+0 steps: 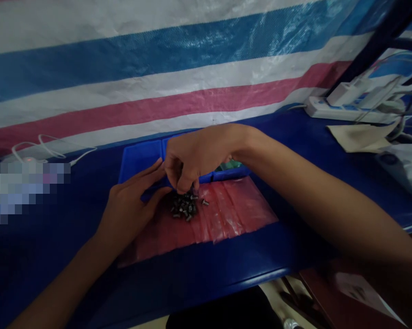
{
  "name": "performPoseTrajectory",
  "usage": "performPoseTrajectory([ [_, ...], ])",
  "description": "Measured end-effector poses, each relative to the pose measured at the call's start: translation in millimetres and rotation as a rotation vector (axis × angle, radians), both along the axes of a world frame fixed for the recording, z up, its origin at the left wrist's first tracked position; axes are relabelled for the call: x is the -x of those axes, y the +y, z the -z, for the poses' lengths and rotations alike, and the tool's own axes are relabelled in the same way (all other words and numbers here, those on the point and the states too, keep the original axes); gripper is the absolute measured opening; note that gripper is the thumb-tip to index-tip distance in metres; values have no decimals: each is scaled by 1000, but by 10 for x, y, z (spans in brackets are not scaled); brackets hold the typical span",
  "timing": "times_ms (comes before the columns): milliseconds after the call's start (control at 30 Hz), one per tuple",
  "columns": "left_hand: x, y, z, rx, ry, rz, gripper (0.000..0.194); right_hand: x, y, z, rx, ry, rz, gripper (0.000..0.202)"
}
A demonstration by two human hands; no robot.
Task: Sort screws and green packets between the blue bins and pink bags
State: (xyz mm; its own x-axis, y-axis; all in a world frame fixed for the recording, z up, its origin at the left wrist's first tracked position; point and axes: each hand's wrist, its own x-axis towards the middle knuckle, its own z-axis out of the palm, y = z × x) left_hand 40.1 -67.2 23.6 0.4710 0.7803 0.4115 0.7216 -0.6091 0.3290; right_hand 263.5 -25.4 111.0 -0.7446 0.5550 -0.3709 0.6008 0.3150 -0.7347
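Observation:
A heap of small dark metal screws (183, 205) lies on a flat red plastic bag (233, 210), with one loose screw (205, 202) just right of the heap. My right hand (201, 153) reaches over from the right, its bent fingertips closed together at the heap's top edge; whatever they pinch is hidden. On the heap's left, my left hand (134, 196) has its fingers stretched and its thumb apart, holding nothing. Behind both hands stands a blue compartment tray (140, 157), partly covered by them. Something green (231, 164) shows in its right part.
The bag lies on a blue table (226, 262). A striped plastic sheet (158, 55) hangs behind. White power strips (350, 103) with tangled cables and a beige paper piece (360, 135) are at right. At left lies a white cable (51, 145) beside a blurred-out patch.

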Motion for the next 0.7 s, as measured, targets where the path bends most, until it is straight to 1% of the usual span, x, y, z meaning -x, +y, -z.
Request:
performPoseTrajectory([
  [67, 8, 1, -2, 8, 3, -6, 31, 3, -51, -44, -41, -33, -6, 17],
  [233, 4, -4, -3, -3, -3, 2, 30, -1, -95, -100, -168, -129, -112, 15],
  [333, -6, -9, -6, -26, 2, 15, 30, -13, -103, -126, -225, -186, -138, 17],
  [533, -13, -15, 1, -54, 11, 18, 32, -85, -107, -158, -344, -182, -158, 25],
  [700, -3, -5, 8, -54, 16, 29, 32, -109, -117, -163, -354, -153, -175, 36],
])
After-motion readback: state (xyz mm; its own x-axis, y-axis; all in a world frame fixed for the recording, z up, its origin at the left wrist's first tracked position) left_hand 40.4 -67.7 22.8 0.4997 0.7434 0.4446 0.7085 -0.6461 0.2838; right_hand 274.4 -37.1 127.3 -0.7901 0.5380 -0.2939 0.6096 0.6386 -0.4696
